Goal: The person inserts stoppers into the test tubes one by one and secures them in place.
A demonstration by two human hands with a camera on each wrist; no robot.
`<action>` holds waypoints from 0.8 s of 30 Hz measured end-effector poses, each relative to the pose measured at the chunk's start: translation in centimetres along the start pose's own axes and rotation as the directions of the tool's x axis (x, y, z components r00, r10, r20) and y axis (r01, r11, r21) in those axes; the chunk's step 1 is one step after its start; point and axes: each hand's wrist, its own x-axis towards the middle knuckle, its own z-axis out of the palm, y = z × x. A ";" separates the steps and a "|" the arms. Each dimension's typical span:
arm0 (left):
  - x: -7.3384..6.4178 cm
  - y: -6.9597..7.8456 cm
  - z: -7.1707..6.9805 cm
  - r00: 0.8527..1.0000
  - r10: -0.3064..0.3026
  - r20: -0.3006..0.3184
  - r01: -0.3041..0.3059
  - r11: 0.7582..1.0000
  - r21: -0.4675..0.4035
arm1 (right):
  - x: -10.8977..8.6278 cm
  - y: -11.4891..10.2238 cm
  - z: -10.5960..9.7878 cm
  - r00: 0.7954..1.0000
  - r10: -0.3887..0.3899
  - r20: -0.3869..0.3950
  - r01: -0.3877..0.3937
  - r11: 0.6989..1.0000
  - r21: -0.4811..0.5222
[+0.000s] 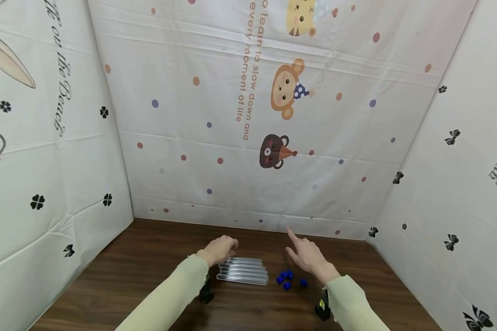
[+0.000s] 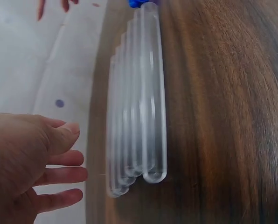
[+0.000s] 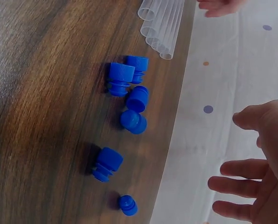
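Observation:
Several clear test tubes (image 1: 243, 272) lie side by side on the table, rounded ends to the left and open mouths to the right. Just behind their left end hovers my left hand (image 1: 218, 249), fingers loosely bent and holding nothing; the left wrist view has this hand (image 2: 24, 163) apart from the tubes (image 2: 153, 107). Several blue ribbed stoppers (image 3: 121, 73) are scattered to the right of the tube mouths. My right hand (image 1: 308, 256) is above and behind them, index finger stretched out, touching no stopper; in the right wrist view its fingers (image 3: 237, 186) are spread.
The dark wood table (image 1: 165, 243) meets a white printed cloth (image 1: 232, 197) at the back. Similar cloth walls rise on the left (image 1: 66, 184) and right (image 1: 430, 197). A black wrist device (image 1: 323, 309) is strapped under the right sleeve (image 1: 354, 299).

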 end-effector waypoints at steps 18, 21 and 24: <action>2.1 1.2 1.7 0.996 -0.061 0.059 0.059 0.997 0.042 | -0.3 -0.9 0.3 0.999 0.040 0.007 -0.039 0.996 -0.078; 2.3 1.2 1.9 0.996 -0.071 0.058 0.067 0.995 0.068 | -0.2 -0.9 0.3 0.999 0.033 0.000 -0.033 0.996 -0.078; 2.6 1.2 2.1 0.995 -0.076 0.063 0.070 0.993 0.094 | -0.2 -0.9 0.3 1.000 0.027 0.004 -0.027 0.998 -0.061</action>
